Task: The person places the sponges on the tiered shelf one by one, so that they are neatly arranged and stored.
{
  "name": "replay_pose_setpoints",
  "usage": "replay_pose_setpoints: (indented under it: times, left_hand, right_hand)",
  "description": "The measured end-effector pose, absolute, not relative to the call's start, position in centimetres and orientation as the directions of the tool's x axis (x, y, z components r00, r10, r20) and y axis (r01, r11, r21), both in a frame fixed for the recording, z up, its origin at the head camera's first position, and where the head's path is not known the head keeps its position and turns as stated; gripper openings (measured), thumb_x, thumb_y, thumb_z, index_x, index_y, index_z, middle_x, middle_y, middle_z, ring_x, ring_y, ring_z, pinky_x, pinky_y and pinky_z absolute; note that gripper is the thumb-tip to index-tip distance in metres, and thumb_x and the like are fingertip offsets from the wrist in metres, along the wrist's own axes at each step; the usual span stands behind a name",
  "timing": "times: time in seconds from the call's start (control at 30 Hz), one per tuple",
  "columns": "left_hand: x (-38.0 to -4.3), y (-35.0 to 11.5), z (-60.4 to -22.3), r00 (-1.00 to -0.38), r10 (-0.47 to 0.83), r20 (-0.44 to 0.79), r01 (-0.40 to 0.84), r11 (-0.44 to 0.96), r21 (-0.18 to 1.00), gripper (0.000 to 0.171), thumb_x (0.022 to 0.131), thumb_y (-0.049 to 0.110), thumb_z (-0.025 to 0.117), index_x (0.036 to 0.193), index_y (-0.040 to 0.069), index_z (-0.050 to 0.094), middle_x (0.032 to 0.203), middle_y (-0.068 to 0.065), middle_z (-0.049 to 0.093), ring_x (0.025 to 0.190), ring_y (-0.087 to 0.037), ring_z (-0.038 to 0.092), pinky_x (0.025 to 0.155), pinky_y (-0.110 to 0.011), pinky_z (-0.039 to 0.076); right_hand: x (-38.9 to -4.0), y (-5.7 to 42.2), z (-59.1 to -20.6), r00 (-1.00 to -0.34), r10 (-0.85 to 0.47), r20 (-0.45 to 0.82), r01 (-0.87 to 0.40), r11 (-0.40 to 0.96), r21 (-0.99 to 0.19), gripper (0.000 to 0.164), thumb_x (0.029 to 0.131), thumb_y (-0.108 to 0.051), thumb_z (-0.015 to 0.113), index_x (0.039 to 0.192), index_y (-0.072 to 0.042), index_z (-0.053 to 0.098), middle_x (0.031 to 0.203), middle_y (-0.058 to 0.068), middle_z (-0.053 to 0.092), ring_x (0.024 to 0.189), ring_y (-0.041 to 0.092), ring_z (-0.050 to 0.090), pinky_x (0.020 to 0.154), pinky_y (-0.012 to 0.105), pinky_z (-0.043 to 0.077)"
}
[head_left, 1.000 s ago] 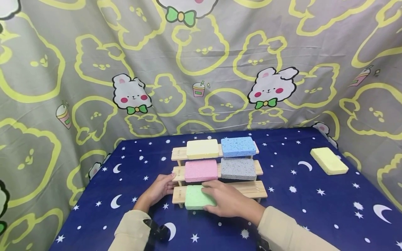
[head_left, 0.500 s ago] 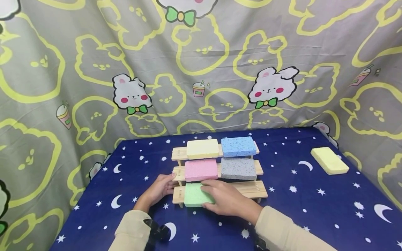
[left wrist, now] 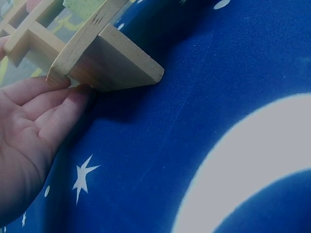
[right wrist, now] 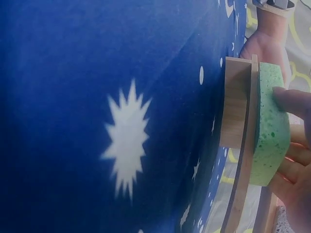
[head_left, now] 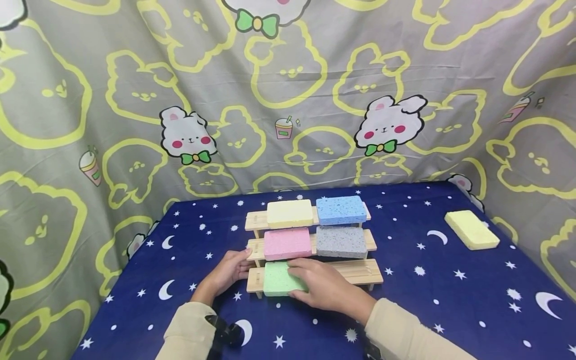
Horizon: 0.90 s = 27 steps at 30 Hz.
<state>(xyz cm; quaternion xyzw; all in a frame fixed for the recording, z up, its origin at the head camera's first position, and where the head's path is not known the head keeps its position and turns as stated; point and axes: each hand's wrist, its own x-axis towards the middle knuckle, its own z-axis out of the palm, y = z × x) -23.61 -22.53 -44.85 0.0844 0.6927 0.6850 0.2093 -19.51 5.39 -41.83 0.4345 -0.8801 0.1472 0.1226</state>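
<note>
In the head view, a tiered wooden rack (head_left: 360, 271) bears a row of sponges on each tier. The right hand (head_left: 325, 286) grips a speckled green sponge (head_left: 280, 281) on the left part of the front tier. From the right wrist, its thumb shows on one side of the green sponge (right wrist: 272, 126) and its fingers on the other. At the rack's left end, the left hand (head_left: 230, 271) holds the middle tier, thumb on top and fingers lower. Its fingers (left wrist: 63, 114) touch the wood by the front leg in the left wrist view; the fingertips are partly hidden.
On the middle tier lie a pink sponge (head_left: 288, 243) and a grey sponge (head_left: 342, 242). Behind them sit a pale yellow sponge (head_left: 290, 213) and a blue sponge (head_left: 342, 210). Another yellow sponge (head_left: 471, 230) lies far right on the blue tablecloth (head_left: 405, 310), before a patterned curtain.
The right hand has shifted the green sponge slightly back and left on the front tier, mostly in the first half second. The left hand keeps its place on the rack.
</note>
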Motion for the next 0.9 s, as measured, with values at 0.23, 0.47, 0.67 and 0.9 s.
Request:
replay_pose_setpoints:
  times: [0.23,0.47,0.67,0.9]
  left_hand:
    - [-23.71,-22.24,-44.82,-0.895,0.416,-0.162,-0.155,0.051,0.987,0.060,0.102,0.033,0.038,0.129,-0.021,0.039,0.117,-0.022,0.063,0.098,-0.016,0.065,0.085,-0.035,0.054]
    - [-23.78,-22.11,-44.84,-0.892,0.421,-0.163,-0.155,0.053,0.986,0.060,0.102,0.033,0.037,0.129,-0.021,0.039,0.114,-0.017,0.065,0.097,-0.015,0.065,0.085,-0.035,0.054]
    - [-23.66,-22.11,-44.78,-0.900,0.399,-0.177,-0.161,0.073,0.984,0.061,0.102,0.035,0.037,0.130,-0.019,0.039,0.115,-0.018,0.065,0.097,-0.016,0.065,0.084,-0.036,0.054]
    - [-23.52,-22.41,-44.79,-0.904,0.390,-0.178,-0.164,0.067,0.984,0.061,0.102,0.033,0.038,0.130,-0.021,0.038,0.116,-0.020,0.063,0.098,-0.016,0.065,0.084,-0.036,0.054]
  right_hand:
    - [-19.40,5.53,-41.80,-0.587,-0.727,0.357,-0.803,0.578,-0.143,0.033,0.083,-0.034,0.068,0.107,-0.010,0.066,0.123,0.005,0.061,0.113,0.019,0.058,0.097,0.032,0.047]
    - [-19.22,5.45,-41.78,-0.597,-0.718,0.359,-0.794,0.593,-0.134,0.032,0.083,-0.033,0.068,0.106,-0.011,0.066,0.122,0.004,0.062,0.112,0.020,0.059,0.097,0.033,0.047]
    - [-19.13,5.14,-41.66,-0.587,-0.718,0.374,-0.800,0.587,-0.127,0.029,0.084,-0.033,0.068,0.103,-0.012,0.067,0.120,0.004,0.063,0.111,0.019,0.059,0.096,0.032,0.048]
    - [-18.77,5.86,-41.61,-0.601,-0.698,0.390,-0.791,0.588,-0.168,0.030,0.085,-0.033,0.067,0.106,-0.011,0.068,0.120,0.003,0.063,0.112,0.018,0.059,0.096,0.031,0.047]
